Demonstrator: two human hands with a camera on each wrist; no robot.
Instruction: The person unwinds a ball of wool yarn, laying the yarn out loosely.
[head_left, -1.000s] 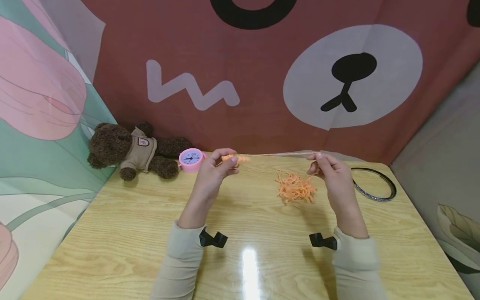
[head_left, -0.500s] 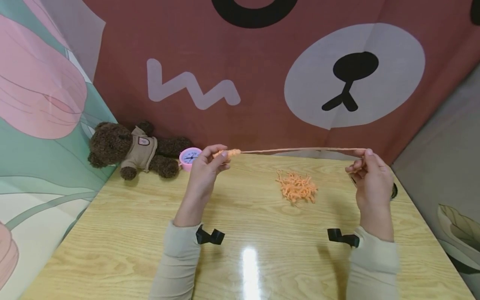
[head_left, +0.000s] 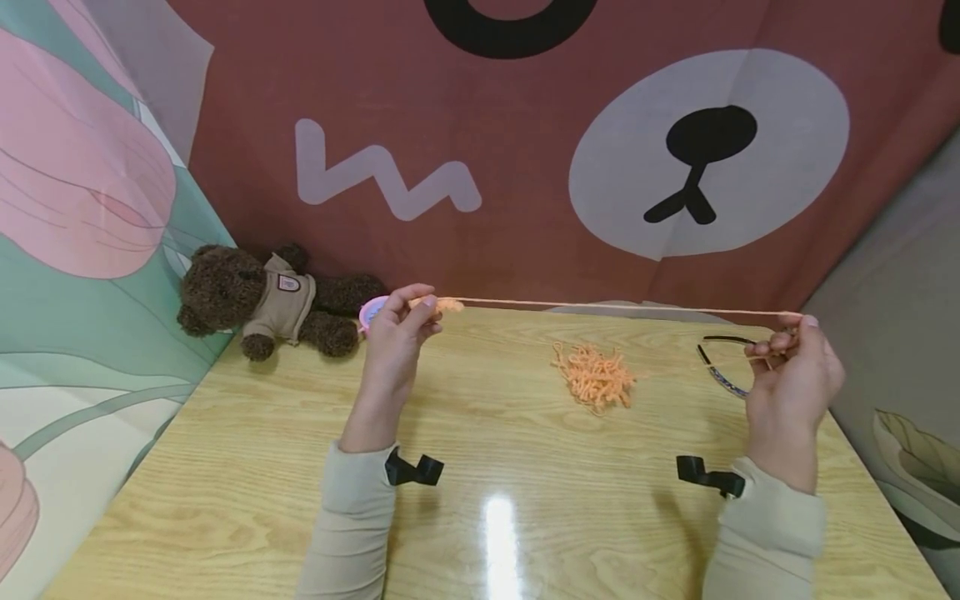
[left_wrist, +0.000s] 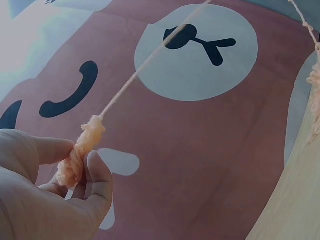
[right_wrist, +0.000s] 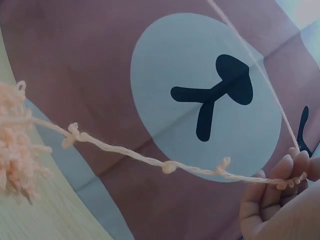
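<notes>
My left hand (head_left: pixel 393 346) pinches a small twisted piece of orange yarn work (left_wrist: pixel 85 150) between thumb and fingers. From its tip a taut yarn strand (head_left: pixel 622 307) runs across to my right hand (head_left: pixel 797 379), which pinches it between thumb and fingers at the far right. Another, kinked and knotted strand (right_wrist: pixel 125 151) leads from the right fingers to a loose heap of curly orange yarn (head_left: pixel 595 377) on the table. Both hands are held above the table, wide apart. The left palm hides part of the yarn piece in the head view.
Behind the left hand stands a pink alarm clock (head_left: pixel 371 312), partly covered. A brown teddy bear (head_left: pixel 288 308) lies at the back left. A dark headband (head_left: pixel 718 375) rests beside the right hand, which partly hides it. The wooden table (head_left: pixel 525 442) meets a printed curtain (head_left: pixel 517 208).
My right hand has moved far to the right, drawing the yarn strand out long and taut. The left hand has shifted slightly left with the yarn piece. The heap stays about where it was.
</notes>
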